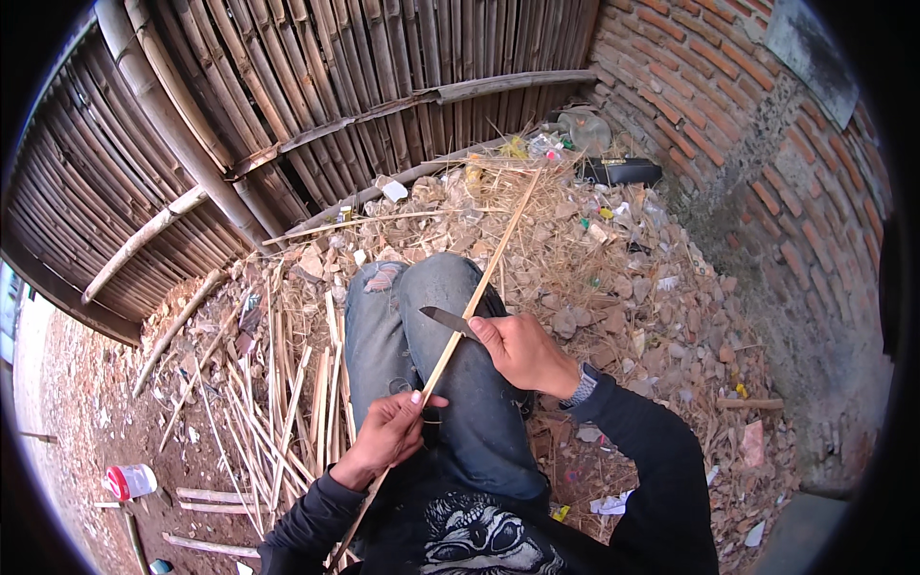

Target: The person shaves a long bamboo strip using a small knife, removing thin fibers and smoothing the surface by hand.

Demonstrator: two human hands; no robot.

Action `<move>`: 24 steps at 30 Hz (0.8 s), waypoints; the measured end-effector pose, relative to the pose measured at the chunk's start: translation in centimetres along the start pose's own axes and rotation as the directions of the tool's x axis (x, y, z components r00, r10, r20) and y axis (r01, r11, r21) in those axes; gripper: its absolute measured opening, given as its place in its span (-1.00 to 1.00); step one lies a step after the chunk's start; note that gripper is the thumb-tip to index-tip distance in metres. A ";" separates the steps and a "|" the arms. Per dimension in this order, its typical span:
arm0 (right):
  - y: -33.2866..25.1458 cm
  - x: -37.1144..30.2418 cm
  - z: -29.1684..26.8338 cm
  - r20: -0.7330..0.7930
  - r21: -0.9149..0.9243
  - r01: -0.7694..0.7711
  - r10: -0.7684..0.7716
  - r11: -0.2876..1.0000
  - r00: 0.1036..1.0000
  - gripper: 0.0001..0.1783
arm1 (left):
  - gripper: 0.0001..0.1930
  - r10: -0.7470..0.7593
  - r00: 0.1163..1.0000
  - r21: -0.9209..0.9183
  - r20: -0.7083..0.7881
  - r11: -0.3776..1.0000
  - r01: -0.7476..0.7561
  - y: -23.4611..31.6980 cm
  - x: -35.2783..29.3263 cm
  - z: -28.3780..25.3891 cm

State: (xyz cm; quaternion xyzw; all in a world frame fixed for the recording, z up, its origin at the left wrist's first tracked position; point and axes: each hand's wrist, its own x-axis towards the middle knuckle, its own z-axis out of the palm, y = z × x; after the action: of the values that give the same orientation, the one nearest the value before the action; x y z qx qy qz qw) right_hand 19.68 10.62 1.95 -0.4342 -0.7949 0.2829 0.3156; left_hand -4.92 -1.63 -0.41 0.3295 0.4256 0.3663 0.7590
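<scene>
A long, pale bamboo strip [511,226] runs slantwise across my jeans, from the lower left up past my knees. My left hand [395,427] is closed around its lower part. In my right hand [525,351] is a knife [446,319], its dark blade pointing left and lying across the strip above my thigh. The thumb lies along the blade's base, and the knife's handle is hidden inside the fist. Many cut bamboo strips [285,422] lie in a loose pile on the ground to the left of my legs.
A bamboo fence [316,86] stands ahead, meeting a brick wall [709,86] on the right. Rubble and litter [613,307] cover the ground. A black case-like object [623,172] lies in the far corner. At lower left is a white tub with a red lid [131,482].
</scene>
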 end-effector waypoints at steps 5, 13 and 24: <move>4.0 6.9 -6.0 -0.331 -0.164 -0.158 0.097 0.974 0.939 -0.27 | -0.53 0.010 1.000 -0.016 0.009 1.000 -0.010 0.0 0.3 0.0; 5.0 7.4 -2.8 -0.273 -0.286 -0.098 0.017 0.953 0.962 -0.32 | -0.52 -0.054 0.998 -0.087 0.010 0.995 0.055 0.2 0.5 -0.5; -1.8 -1.0 1.5 -0.060 -0.151 -0.053 0.044 0.987 0.997 -0.43 | -0.53 0.024 0.999 0.188 0.047 0.982 -0.033 1.2 2.4 -0.7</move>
State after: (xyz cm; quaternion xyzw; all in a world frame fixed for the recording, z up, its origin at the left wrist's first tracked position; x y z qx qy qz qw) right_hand 18.07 8.63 2.08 -0.4840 -0.7942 0.2167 0.2967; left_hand -5.02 1.11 -0.74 0.4142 0.4368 0.3277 0.7282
